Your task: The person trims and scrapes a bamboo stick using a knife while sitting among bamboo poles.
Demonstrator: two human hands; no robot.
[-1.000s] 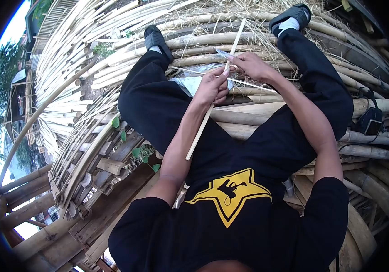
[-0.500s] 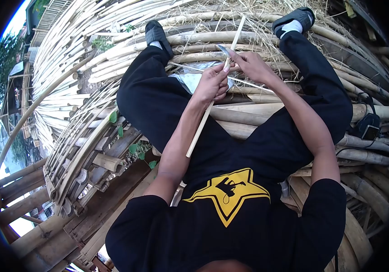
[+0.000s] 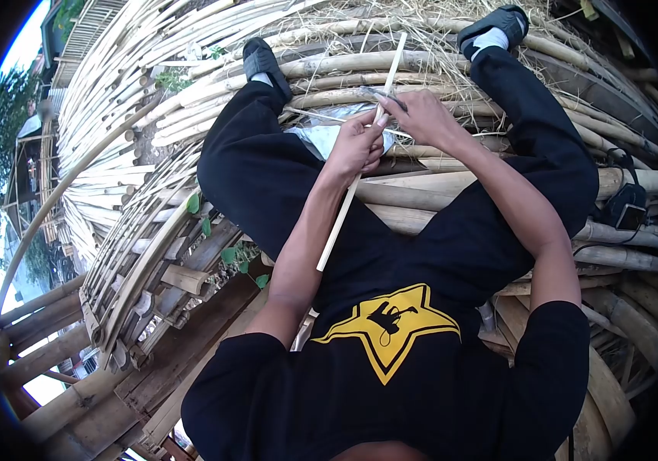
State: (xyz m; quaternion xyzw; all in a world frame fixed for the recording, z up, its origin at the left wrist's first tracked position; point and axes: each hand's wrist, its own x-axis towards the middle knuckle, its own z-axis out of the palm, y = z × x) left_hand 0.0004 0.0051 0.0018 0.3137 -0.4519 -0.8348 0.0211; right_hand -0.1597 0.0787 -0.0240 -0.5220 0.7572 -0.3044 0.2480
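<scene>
A long, thin bamboo strip runs diagonally between my thighs, its lower end near my lap and its upper end above both hands. My left hand is closed around the strip near its middle. Just above it, my right hand grips a small knife whose blade lies across the strip. The handle is mostly hidden by my fingers. Whether the edge is biting into the strip, I cannot tell.
Bamboo poles lie beneath my legs, with straw scattered beyond. A pale plastic sheet sits behind my left hand. At the right lies a small black bag. Split bamboo pieces are stacked at the left beside green leaves.
My right hand has turned, so the knife lies more crosswise over the strip and its dark handle shows. The strip's upper end has shifted slightly left and down.
</scene>
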